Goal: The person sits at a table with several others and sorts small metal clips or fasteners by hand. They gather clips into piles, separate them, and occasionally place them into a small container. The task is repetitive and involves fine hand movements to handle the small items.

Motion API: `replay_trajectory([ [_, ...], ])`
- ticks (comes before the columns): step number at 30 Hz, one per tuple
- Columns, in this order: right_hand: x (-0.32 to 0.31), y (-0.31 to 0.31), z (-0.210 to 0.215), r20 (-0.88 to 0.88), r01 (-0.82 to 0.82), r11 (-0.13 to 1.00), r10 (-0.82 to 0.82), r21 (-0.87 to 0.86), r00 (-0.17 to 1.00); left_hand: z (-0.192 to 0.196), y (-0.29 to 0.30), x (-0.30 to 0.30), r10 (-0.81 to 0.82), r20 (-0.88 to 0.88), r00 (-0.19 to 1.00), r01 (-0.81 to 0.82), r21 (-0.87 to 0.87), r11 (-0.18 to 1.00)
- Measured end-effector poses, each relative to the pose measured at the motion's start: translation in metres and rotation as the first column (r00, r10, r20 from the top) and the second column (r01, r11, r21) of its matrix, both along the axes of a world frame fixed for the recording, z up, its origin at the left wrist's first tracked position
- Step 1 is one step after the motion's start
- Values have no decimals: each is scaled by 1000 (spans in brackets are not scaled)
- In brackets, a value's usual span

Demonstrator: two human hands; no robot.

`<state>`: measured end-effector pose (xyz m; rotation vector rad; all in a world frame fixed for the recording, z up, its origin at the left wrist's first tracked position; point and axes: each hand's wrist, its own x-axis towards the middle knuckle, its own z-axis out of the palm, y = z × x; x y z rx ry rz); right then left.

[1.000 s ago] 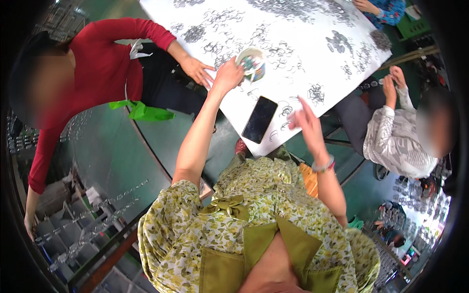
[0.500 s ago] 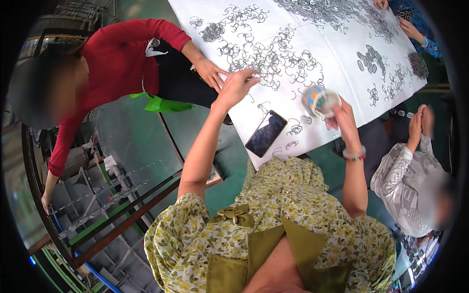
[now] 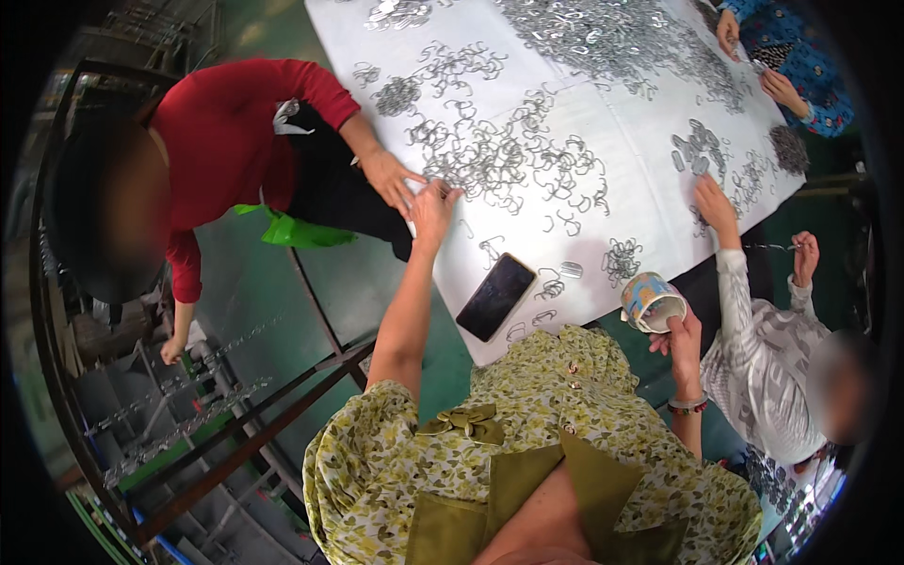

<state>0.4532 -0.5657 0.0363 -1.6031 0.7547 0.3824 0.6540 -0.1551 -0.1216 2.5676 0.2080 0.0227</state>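
Observation:
My right hand grips a colourful paper cup by its rim side. The cup is tilted with its pale mouth towards me, held just off the table's near right edge. A small heap of bent metal hooks lies on the white table behind it. At the table's left edge my left hand has its fingers bent together beside a wide scatter of wire hooks. What its fingertips hold, if anything, is hidden. A co-worker's hand rests right beside it.
A dark phone lies near my body, with a few loose metal pieces beside it. A large heap of metal links covers the table's far side. Two other people's hands are at the right, one reaching to flat links.
The cup has moved right and towards me, off the table, and a small heap of hooks shows where it was. My left hand has lowered to the table edge. The right-hand co-worker reaches in.

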Motion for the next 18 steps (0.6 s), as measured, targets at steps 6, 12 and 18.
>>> replay_trajectory([
  [6,-5,15,13,48,-98,995,98,-7,994,-24,-11,62,138,183,973,-73,-324,943],
  [12,-19,4,17,105,-9,999,4,53,994,-4,-58,15,-320,342,884,420,-277,864],
  [18,-4,-7,9,94,-15,998,9,68,996,17,-161,-8,-886,136,443,864,200,462],
])
